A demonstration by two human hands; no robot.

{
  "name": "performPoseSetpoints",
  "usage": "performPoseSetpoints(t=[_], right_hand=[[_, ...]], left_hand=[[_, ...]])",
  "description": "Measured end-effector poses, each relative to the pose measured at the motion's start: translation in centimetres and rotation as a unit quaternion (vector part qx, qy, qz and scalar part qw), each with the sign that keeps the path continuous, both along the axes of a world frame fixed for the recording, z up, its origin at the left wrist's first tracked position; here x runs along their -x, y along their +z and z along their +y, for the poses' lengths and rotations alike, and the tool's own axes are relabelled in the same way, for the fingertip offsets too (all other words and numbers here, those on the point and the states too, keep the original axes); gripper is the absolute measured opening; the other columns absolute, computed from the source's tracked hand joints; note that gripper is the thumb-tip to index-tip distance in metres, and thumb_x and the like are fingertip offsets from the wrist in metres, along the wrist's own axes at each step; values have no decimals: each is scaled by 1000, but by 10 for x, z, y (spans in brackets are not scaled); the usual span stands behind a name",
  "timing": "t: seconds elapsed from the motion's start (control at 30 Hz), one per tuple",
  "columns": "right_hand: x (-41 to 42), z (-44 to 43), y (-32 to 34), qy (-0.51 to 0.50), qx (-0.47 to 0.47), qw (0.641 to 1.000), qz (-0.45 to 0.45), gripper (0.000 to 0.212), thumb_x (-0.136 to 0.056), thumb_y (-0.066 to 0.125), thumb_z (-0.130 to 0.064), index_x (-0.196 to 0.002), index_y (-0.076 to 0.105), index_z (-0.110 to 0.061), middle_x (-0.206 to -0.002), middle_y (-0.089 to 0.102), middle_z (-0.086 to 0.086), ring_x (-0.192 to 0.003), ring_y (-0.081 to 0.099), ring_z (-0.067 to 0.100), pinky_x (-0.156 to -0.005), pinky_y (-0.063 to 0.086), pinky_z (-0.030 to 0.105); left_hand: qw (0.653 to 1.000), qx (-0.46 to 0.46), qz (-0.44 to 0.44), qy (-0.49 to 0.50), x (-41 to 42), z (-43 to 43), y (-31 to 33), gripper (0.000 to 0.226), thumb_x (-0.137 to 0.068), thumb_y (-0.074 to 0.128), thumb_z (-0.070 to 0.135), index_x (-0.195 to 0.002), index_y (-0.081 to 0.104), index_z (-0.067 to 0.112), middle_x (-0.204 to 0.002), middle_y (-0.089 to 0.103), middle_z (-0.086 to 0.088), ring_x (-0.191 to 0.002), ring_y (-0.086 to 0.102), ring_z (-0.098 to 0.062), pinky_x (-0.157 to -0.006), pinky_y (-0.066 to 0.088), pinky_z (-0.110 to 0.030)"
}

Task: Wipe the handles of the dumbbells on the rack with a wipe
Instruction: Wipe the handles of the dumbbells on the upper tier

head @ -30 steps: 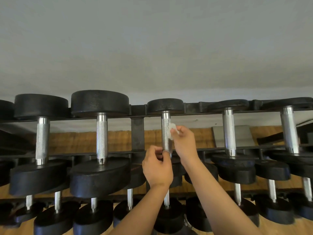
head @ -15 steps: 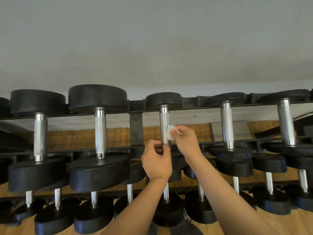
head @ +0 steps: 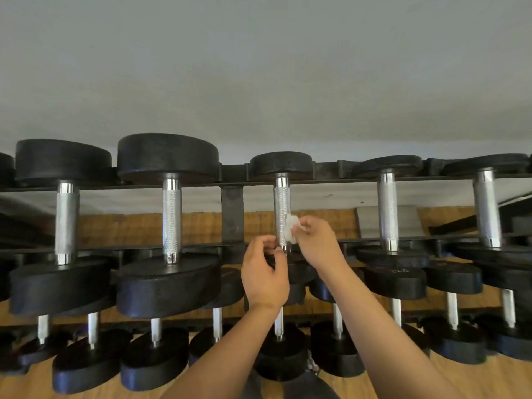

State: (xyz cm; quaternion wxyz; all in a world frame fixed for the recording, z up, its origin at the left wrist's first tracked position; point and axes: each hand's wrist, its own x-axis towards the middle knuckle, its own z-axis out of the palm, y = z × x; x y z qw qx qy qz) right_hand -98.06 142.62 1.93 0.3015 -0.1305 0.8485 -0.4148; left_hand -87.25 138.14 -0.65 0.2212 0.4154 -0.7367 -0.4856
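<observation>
Dumbbell handle (head: 282, 208), middle one on the top tier of the rack (head: 231, 214): my right hand (head: 316, 243) grip pinches the wadded wipe (head: 290, 232) against its lower side, and my left hand (head: 264, 277) curls round the bottom end. The wipe's tiny, so it could slip out or skip the back of the knurling.

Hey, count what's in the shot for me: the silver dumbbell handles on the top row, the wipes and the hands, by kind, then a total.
dumbbell handles on the top row: 5
wipe: 1
hands: 2
Total: 8
</observation>
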Motion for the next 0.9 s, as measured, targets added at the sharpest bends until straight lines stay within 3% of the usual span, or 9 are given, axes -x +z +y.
performPoseSetpoints(t=[0.07,0.23,0.4,0.5,0.67,0.8,0.9], right_hand=[[-5,5,-2,20,-16,999,39,17,-100,51,-16,-109,64,-10,-98,62,-4,-85,56,5,-61,37,9],[6,1,0,28,8,999,-16,20,-99,50,-15,-111,63,-7,-104,65,3,-96,61,16,-76,46,19],[-2,20,1,58,38,998,11,5,-93,63,-17,-97,61,-16,-88,63,-11,-81,60,1,-65,44,9],[6,13,4,38,61,997,-30,7,-95,60,-20,-93,61,-13,-88,65,-6,-74,60,-2,-59,43,4],[1,25,-2,74,28,997,-6,14,-93,63,-19,-82,57,-12,-81,61,-2,-74,58,8,-65,46,19],[10,22,2,75,32,995,-55,12,-92,65,-20,-90,62,-8,-85,67,-3,-77,63,6,-61,45,16],[6,27,0,51,52,994,-80,11,-89,68,-13,-88,61,-4,-79,68,-2,-66,63,-2,-54,44,9]], left_hand=[[1000,1,-3,1,1,-1,1,17,-92,57,15,-99,56,30,-94,59,19,-89,57,5,-73,40,-2],[1000,-1,-9,0,0,0,0,13,-91,56,21,-101,56,29,-95,60,18,-91,57,7,-72,41,-2],[1000,-1,7,-2,2,-1,1,13,-88,54,29,-100,55,30,-93,59,19,-92,57,8,-73,41,-2],[1000,-4,0,-1,1,-1,-1,12,-90,58,23,-101,56,29,-93,59,20,-92,57,7,-73,41,-1],[1000,1,10,-1,0,-1,-3,8,-89,56,27,-96,56,28,-92,61,15,-89,59,3,-73,43,-4],[1000,6,12,1,0,-2,-5,5,-89,56,26,-94,55,28,-91,60,14,-87,58,0,-72,43,-5],[1000,13,22,-1,0,-1,-8,4,-91,56,21,-94,57,23,-91,61,10,-86,59,-4,-72,44,-8]])
